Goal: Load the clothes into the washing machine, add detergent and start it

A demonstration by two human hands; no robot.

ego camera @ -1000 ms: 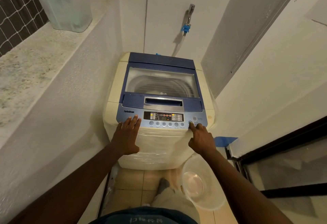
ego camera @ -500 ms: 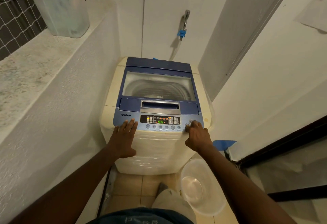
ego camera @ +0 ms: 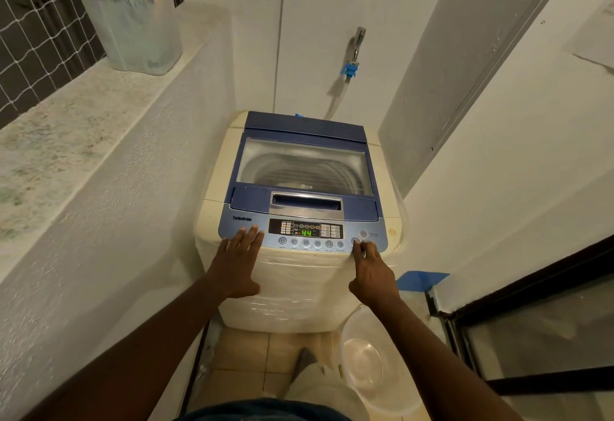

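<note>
A cream top-loading washing machine (ego camera: 299, 297) with a blue lid stands against the back wall. Its lid (ego camera: 304, 163) is down, and the drum shows through the clear window. The control panel (ego camera: 309, 231) glows with a green "44". My left hand (ego camera: 237, 262) lies flat, fingers apart, on the panel's left front edge. My right hand (ego camera: 370, 274) is curled, its fingertip touching a round button (ego camera: 355, 241) at the panel's right end. No clothes are visible from here.
A clear plastic basin (ego camera: 368, 364) sits on the tiled floor at the right of my feet. A frosted container (ego camera: 133, 26) stands on the stone ledge at left. A tap with a blue hose fitting (ego camera: 352, 61) is on the back wall. A dark-framed glass door (ego camera: 531, 337) stands at right.
The display has lit up with "44" since a second ago. My right fingertip has stayed at the right-hand buttons, and my view has pulled back a little.
</note>
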